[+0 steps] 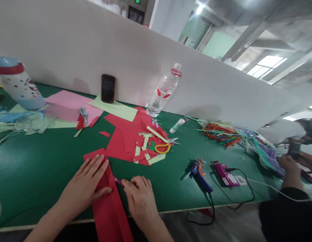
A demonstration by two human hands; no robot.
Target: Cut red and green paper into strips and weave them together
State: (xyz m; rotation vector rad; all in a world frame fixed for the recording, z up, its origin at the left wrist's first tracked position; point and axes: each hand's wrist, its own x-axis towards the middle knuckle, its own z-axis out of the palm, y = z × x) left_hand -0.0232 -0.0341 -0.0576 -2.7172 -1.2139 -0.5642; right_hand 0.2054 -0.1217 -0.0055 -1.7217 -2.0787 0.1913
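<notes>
A long strip of red paper (pixel 109 205) lies on the green table (pixel 39 168) in front of me and hangs over the near edge. My left hand (pixel 86 183) lies flat on its upper part, fingers spread, pressing it down. My right hand (pixel 139 195) rests at the strip's right edge with the fingers curled, pinching a small purple piece (pixel 118 181) that sticks out toward the strip.
Red and pale green paper scraps (pixel 135 134) with yellow-handled scissors (pixel 164 147) lie beyond. A glue stick (pixel 177 125), plastic bottle (pixel 164 90), phone (pixel 107 88), pink sheet (pixel 67 104), dotted flask (pixel 18 84) stand further back. Two glue guns (pixel 213 173) lie right. Another person's hands (pixel 292 168) work by coloured strips (pixel 226 132).
</notes>
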